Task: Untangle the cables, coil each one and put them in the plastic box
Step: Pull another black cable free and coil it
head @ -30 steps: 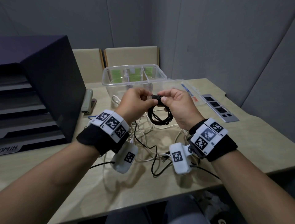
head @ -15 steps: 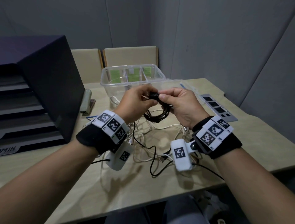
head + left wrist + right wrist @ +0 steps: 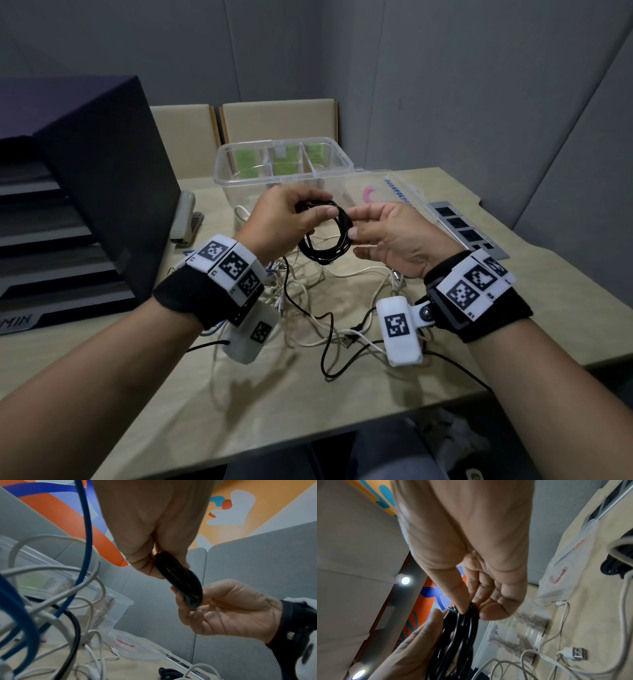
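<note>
Black cable coil [image 3: 325, 234] held up in the air over the table [image 3: 428, 356], just in front of the clear plastic box [image 3: 284, 164]. Left hand [image 3: 281, 219] pinching its upper left rim; right hand [image 3: 390, 240] pinching the right side between thumb and fingers. Directly beneath, a loose tangle of white cables [image 3: 308, 301] and a stray black cable [image 3: 329, 342]. Box lid [image 3: 387, 192] and power strip [image 3: 466, 233] to the right; stapler [image 3: 183, 219] and dark file tray [image 3: 85, 205] to the left.
</note>
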A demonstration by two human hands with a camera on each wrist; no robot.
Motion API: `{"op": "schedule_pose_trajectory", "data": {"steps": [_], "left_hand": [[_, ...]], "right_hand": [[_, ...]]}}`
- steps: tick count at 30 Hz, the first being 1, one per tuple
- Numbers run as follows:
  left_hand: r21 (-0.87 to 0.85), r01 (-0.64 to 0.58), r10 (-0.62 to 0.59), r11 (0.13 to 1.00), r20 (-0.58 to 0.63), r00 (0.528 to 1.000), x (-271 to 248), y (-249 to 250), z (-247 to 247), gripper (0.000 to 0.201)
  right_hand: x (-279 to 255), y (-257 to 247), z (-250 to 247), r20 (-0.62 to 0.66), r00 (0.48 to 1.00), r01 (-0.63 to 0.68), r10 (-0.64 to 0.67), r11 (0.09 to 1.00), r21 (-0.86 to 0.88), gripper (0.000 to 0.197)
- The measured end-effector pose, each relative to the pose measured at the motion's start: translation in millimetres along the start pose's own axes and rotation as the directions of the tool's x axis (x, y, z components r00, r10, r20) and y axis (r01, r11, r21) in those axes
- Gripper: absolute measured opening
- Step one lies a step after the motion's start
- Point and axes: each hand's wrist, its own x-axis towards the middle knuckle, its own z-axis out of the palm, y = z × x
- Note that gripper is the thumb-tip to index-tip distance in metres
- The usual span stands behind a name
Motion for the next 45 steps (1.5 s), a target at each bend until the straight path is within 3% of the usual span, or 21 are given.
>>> {"op": "schedule_pose_trajectory", "data": {"steps": [5, 9, 11, 18, 23, 32, 37, 41, 45], "left_hand": [[-0.051, 0.034, -0.035, 0.998, -0.016, 0.999, -0.9, 2.7, 2.8, 0.001], [-0.032, 0.048, -0.048, 0.998, 0.004, 0.999, -2.2, 0.2, 3.8, 0.007], [-0.052, 0.047, -0.046, 0.998, 0.007, 0.999, -3.2, 0.0, 4.7, 0.006], [-0.083, 0.121, -0.120, 0.989, 0.026, 0.992, -3.0, -3.2, 8.2, 0.010], [-0.022, 0.165, -0.163, 0.986, 0.069, 0.984, -4.1, -1.6, 9.8, 0.010], [-0.191, 0.208, -0.196, 0.959, 0.081, 0.977, -9.9, -1.8, 9.4, 0.019], [-0.374, 0.215, -0.193, 0.902, 0.096, 0.976, -9.0, -0.1, 9.6, 0.022], [-0.439, 0.233, -0.215, 0.868, 0.090, 0.972, -6.2, 0.4, 10.9, 0.021], [-0.412, 0.246, -0.215, 0.877, 0.121, 0.969, -5.8, 1.9, 15.2, 0.018]], "right_hand": [[-1.7, 3.0, 3.6, 0.043, 0.999, -0.004, 0.004, 1.000, 0.020, 0.024], [-3.8, 1.0, 6.0, 0.071, 0.995, -0.076, 0.075, 0.997, 0.024, 0.016], [-4.3, 0.8, 7.4, 0.069, 0.992, -0.105, 0.106, 0.994, -0.010, 0.021], [1.5, 5.1, 15.7, -0.116, 0.993, 0.013, -0.035, 0.983, -0.185, 0.013], [4.0, 13.4, 19.0, -0.153, 0.986, 0.033, -0.074, 0.966, -0.255, 0.010], [2.7, 7.5, 11.4, -0.029, 0.995, 0.096, -0.101, 0.985, -0.141, 0.028], [-0.4, 0.1, 8.4, 0.020, 0.996, 0.087, -0.086, 0.994, -0.069, 0.025], [-0.9, -5.9, 4.4, 0.035, 0.999, 0.046, -0.037, 0.955, -0.292, 0.018], [-1.1, -4.4, -0.5, -0.039, 0.995, 0.060, -0.089, 0.881, -0.470, 0.015]]}}
